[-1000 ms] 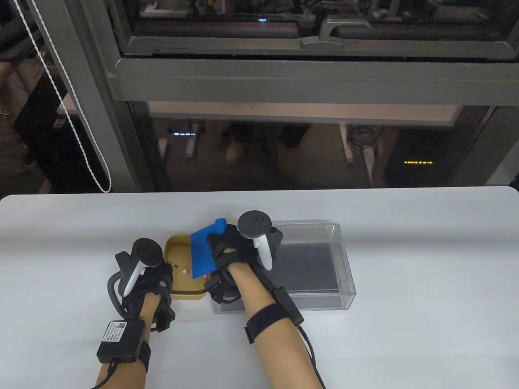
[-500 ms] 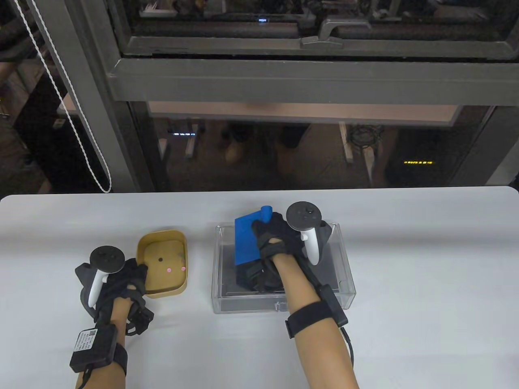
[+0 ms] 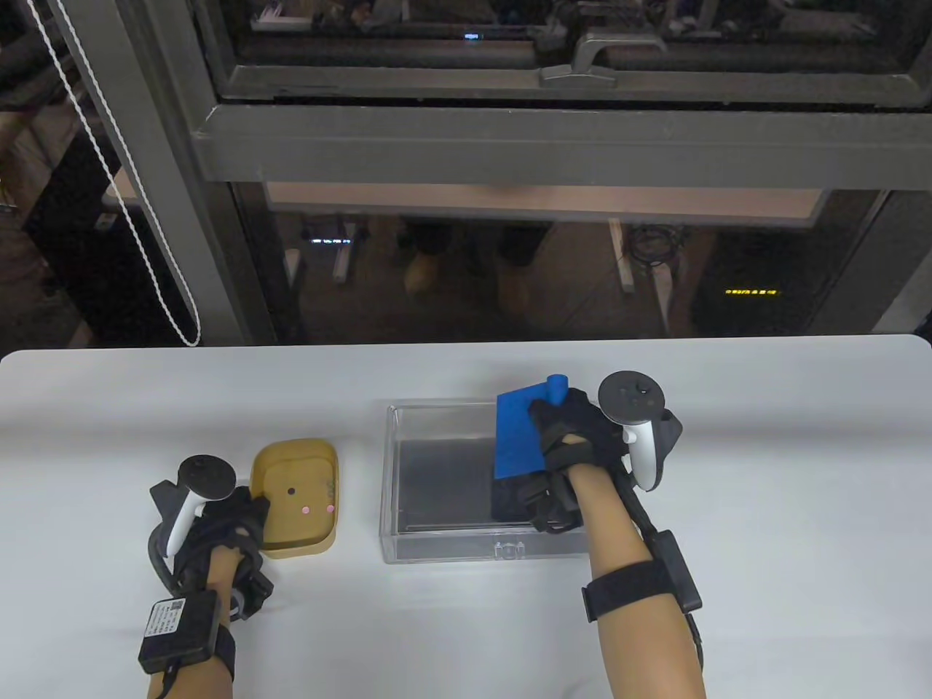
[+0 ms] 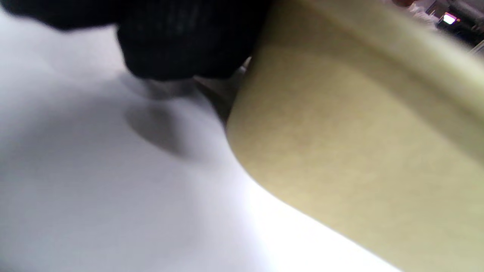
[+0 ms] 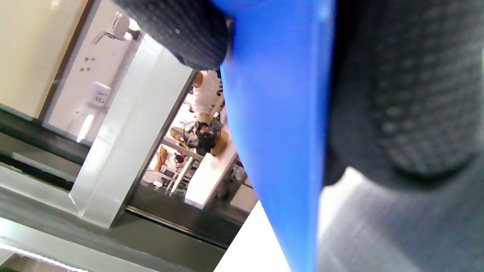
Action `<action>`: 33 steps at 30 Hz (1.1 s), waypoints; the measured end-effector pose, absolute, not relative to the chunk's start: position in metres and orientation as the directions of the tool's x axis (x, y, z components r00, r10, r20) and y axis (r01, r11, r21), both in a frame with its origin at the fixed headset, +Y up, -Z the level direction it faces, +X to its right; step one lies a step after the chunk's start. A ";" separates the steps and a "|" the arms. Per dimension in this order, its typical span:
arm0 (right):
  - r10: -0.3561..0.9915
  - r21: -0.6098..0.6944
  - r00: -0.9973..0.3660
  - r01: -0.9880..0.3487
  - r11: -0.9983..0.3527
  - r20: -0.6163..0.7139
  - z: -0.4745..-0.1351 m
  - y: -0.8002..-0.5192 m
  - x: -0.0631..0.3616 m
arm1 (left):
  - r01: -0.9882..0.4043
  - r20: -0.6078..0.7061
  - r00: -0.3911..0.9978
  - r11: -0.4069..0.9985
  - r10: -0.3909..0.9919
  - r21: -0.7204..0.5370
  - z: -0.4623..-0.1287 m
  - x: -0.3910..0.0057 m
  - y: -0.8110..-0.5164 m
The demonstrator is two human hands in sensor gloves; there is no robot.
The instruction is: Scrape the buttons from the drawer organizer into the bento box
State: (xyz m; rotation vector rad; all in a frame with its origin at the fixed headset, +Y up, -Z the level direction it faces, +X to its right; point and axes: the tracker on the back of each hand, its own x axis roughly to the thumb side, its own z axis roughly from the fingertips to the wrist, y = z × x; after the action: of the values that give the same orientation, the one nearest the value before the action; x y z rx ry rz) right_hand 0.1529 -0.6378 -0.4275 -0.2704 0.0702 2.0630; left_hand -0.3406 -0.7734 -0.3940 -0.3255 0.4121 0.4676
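Holding the blue scraper [image 3: 518, 435] over the clear drawer organizer [image 3: 437, 551], the right hand [image 3: 575, 444] works on; no buttons visible there. Three buttons [image 3: 308, 505] lie in the tan bento box [image 3: 298, 542], which the left hand [image 3: 218, 524] grips at its edge. Task appears nearly complete.

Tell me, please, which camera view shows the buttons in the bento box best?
The table view: the buttons lie on the bento box floor. The left wrist view shows only its outer wall; the right wrist view shows neither.
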 end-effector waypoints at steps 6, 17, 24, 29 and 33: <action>0.901 -0.089 -0.404 -0.903 -0.420 -0.158 -0.421 -0.637 0.179 | -0.419 -0.429 0.845 0.893 0.318 -0.164 -0.382 -0.332 -0.757; 0.903 -0.088 -0.430 -0.899 -0.430 -0.015 -0.416 -0.618 0.214 | -0.277 -0.251 0.936 0.957 0.248 -0.088 -0.352 -0.296 -0.699; 0.884 -0.046 -0.447 -0.894 -0.445 0.136 -0.422 -0.606 0.238 | -0.226 -0.060 0.973 0.970 0.222 -0.084 -0.327 -0.247 -0.671; 0.789 -0.020 -0.559 -0.819 -0.574 0.253 -0.427 -0.603 0.249 | -0.226 0.048 0.971 0.966 0.234 -0.126 -0.307 -0.215 -0.664; 0.674 -0.047 -0.670 -0.719 -0.693 0.311 -0.427 -0.606 0.257 | -0.216 0.120 0.965 0.967 0.232 -0.136 -0.291 -0.194 -0.667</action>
State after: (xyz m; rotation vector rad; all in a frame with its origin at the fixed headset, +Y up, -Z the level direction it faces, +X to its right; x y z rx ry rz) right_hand 0.2566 -0.6064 -0.4273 0.3466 -0.2121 2.3206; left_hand -0.1941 -0.6670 -0.2912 -0.1222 -0.1357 0.2270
